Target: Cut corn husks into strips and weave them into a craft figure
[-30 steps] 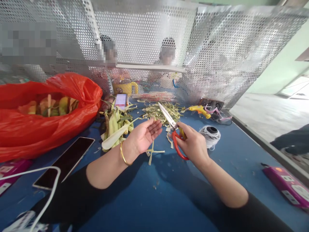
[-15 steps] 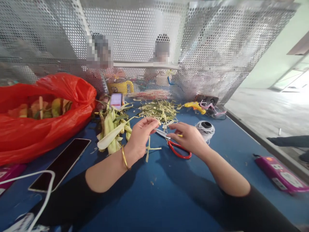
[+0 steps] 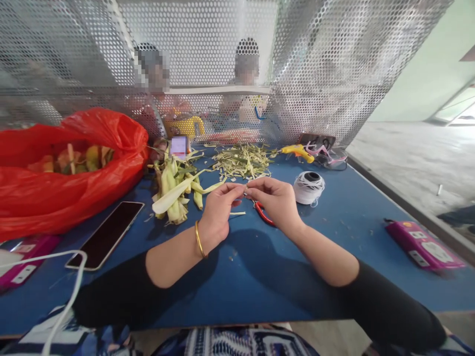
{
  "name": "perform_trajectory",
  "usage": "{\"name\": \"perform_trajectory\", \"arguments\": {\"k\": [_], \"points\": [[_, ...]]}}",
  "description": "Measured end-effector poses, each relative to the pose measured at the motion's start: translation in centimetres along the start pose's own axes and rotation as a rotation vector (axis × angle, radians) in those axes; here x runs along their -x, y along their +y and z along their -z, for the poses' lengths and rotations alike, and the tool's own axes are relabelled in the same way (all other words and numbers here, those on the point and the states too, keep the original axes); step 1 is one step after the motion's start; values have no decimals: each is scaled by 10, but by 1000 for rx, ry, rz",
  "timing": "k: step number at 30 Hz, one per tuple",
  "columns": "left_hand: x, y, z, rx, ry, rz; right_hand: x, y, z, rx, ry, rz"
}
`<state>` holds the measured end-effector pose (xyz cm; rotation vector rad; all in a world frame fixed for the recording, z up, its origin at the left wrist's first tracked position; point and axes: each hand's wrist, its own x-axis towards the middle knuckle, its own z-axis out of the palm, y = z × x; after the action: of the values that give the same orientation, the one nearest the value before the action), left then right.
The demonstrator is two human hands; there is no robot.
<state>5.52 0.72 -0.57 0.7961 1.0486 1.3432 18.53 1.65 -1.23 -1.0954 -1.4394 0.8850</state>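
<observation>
My left hand point(image 3: 218, 205), with a gold bangle at its wrist, pinches a small pale piece of corn husk point(image 3: 245, 191) that hardly shows between the fingertips. Thumb and fingers of my right hand point(image 3: 274, 200) are closed at the same spot, touching the left fingertips. Red-handled scissors point(image 3: 264, 214) lie on the table, partly hidden by my right hand. A thin pale husk strip point(image 3: 238, 213) shows below my left hand. Left of it lies a bunch of pale green corn husks point(image 3: 172, 195).
Behind my hands is a heap of husk shreds point(image 3: 243, 160). To the right are a spool of white string point(image 3: 309, 189), a yellow glue gun point(image 3: 297, 152), glasses point(image 3: 330, 157) and a purple box point(image 3: 421, 244). A red bag point(image 3: 122, 170) and a phone point(image 3: 107, 235) are at left. Perforated metal point(image 3: 208, 44) stands behind.
My right hand has moved left and closed its fingers against my left fingertips, covering more of the scissors. My view has tilted down, so the table's near edge now shows.
</observation>
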Motion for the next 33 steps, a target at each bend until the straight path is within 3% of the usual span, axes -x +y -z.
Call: {"name": "perform_trajectory", "arguments": {"k": [6, 13, 18, 25, 28, 33], "points": [[12, 3, 7, 41, 16, 36, 6, -3, -6, 32, -19, 82], [23, -2, 16, -102, 111, -201, 14, -4, -13, 4, -85, 18], [25, 3, 25, -199, 79, -224, 16, -10, -17, 72, -126, 70], [19, 8, 56, -493, 158, -399, 5, -4, -1, 101, -3, 68], [26, 3, 52, -468, 83, -265, 17, -2, 0, 88, -17, 21], [41, -5, 26, -271, 8, -83, 46, 1, -15, 43, -35, -39]]}}
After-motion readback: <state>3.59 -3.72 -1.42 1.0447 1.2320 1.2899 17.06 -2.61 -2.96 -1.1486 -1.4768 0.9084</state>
